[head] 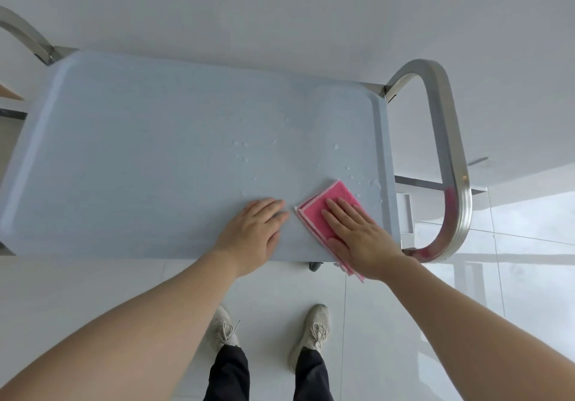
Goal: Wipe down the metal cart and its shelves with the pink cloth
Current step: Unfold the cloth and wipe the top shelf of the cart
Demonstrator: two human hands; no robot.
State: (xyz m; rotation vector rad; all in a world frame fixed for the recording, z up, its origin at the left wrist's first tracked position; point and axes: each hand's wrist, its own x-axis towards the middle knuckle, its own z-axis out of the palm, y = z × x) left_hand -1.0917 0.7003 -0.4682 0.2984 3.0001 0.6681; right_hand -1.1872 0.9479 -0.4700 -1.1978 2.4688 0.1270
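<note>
Hands lie flat on the top shelf (155,151) of the metal cart, both with fingers straight and spread only a little. The right hand (357,232) presses palm-down on the pink cloth (323,210), pinning it against the pale blue surface near the shelf's right front corner. The cloth is folded into a layered rectangle with lighter pink edges; its far corner points toward the shelf's raised right rim, and its near end hangs past the front edge beneath the wrist. The left hand (256,229) rests just beside the cloth, apart from it by a narrow gap, palm on the bare shelf and holding nothing.

Water droplets (245,148) bead on the surface beyond the hands, scattered from the middle toward the right rim. A looped steel handle (448,139) curves off the cart's right end, and another steel handle (25,33) shows at the far left corner. Below the front edge, a dark caster (314,266) peeks out. The person's pale laced shoes (312,329) and dark trousers stand on glossy white floor tiles (389,323).
</note>
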